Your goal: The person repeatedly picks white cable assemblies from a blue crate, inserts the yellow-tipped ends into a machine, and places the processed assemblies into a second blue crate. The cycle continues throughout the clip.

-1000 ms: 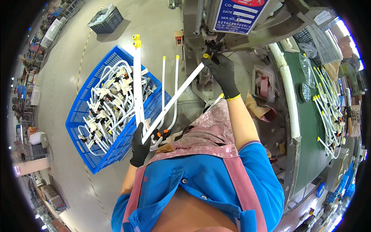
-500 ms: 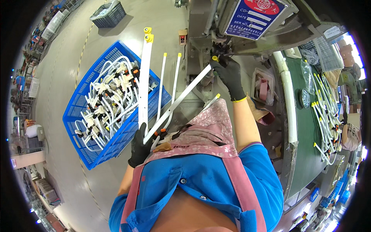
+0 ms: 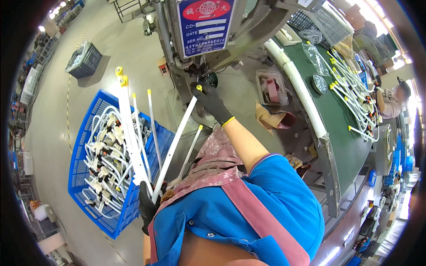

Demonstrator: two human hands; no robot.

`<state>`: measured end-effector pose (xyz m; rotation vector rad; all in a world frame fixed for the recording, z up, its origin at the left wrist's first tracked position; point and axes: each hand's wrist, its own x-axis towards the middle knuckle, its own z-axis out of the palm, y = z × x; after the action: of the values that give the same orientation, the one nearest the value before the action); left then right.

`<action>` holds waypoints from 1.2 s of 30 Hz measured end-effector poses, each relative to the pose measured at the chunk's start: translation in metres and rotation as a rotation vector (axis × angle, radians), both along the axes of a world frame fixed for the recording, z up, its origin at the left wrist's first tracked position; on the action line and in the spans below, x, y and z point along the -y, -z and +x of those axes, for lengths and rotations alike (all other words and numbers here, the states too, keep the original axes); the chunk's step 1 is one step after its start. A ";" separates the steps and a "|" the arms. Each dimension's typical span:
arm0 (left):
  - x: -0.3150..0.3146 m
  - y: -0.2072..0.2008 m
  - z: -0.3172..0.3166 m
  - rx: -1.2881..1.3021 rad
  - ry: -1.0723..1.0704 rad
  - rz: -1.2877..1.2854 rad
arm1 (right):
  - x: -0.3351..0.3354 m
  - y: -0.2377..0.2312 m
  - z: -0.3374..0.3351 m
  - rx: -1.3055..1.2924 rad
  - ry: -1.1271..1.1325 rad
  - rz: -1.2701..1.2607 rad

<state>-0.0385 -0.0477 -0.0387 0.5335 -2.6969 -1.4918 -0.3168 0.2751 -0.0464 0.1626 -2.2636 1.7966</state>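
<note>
Positioning, apparently: right hand [image 3: 212, 105] clamps the tube's [image 3: 174, 145] capped end, left hand [image 3: 145, 206] its bottom, by the crate's [image 3: 127, 216] right edge; moving it likely needs both.

Right grip [image 3: 207, 101] holds a white tube [image 3: 174, 142] near its yellow end [image 3: 199, 88].

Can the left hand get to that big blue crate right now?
Probably yes: the left hand is right beside the blue crate, and nothing seems to block the way. But it's holding the lower ends of white bars, so it might need to let go first.
</note>
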 end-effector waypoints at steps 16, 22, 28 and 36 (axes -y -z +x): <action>-0.016 -0.024 -0.011 -0.116 0.257 -0.053 | -0.016 0.016 0.042 0.136 0.060 0.119; -0.016 -0.023 -0.013 -0.164 0.235 -0.214 | -0.045 0.046 0.052 0.301 0.066 0.010; -0.021 -0.042 -0.016 -0.244 0.243 -0.263 | -0.052 0.062 0.078 0.436 -0.014 0.014; -0.008 -0.068 -0.036 -0.095 -0.022 0.167 | -0.059 0.083 0.122 0.563 -0.100 -0.154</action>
<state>-0.0746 -0.0393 0.0290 0.4821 -2.5030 -1.7000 -0.1943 0.3343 -0.1291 -0.3033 -2.4834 2.2868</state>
